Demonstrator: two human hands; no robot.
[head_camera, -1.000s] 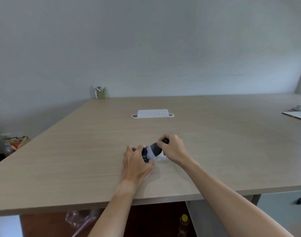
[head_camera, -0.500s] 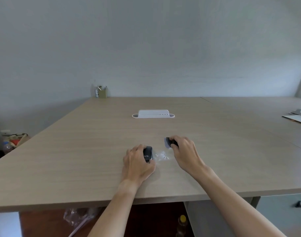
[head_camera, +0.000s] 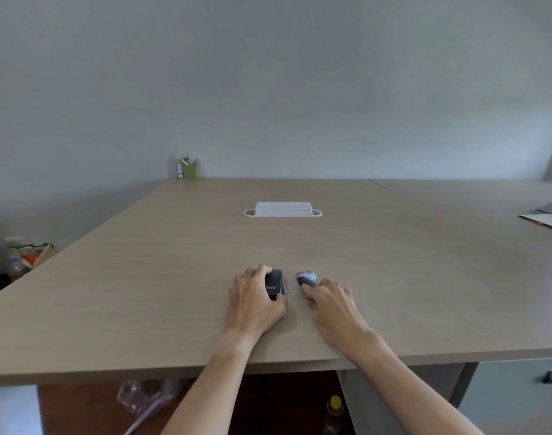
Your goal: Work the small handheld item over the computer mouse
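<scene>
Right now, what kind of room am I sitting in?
Most likely an office or study: a large wood-grain desk against a plain wall, a computer mouse under the left hand, a pen holder in the far corner, and papers at the right edge.

black mouse [head_camera: 274,284], pale wood-grain table [head_camera: 174,277], white tray [head_camera: 282,210], grey wall [head_camera: 268,73]

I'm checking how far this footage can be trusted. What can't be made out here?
Head view only:
- Small handheld item: its rear is under the right hand; too blurred to identify.
- Mouse: its left side is covered by the left hand.
- Pen holder: contents too small.
- Papers: cut off by the right edge.
</scene>
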